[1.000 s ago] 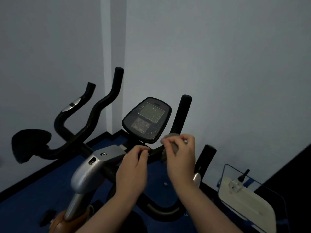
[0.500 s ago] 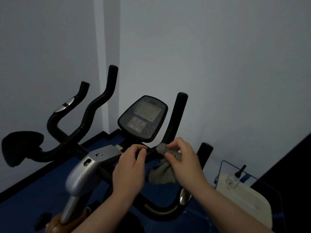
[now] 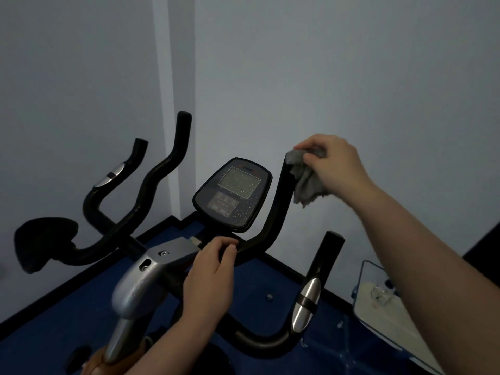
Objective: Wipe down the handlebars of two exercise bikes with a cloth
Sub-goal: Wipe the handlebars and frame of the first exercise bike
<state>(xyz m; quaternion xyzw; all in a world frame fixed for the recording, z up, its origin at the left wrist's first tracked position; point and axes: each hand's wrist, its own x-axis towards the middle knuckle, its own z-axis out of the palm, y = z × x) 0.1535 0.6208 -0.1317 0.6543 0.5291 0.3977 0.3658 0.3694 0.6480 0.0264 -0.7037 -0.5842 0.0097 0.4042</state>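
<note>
I see pale grey walls (image 3: 351, 77) meeting at a corner, with a lighter strip (image 3: 165, 104) running down it. Below me lies blue floor (image 3: 54, 320) edged by black skirting (image 3: 305, 277); the light is dim.

Floor (image 3: 270, 277): blue, black border along the walls.
On it: exercise bike (image 3: 135, 288); small dark knob (image 3: 269, 296).
</note>
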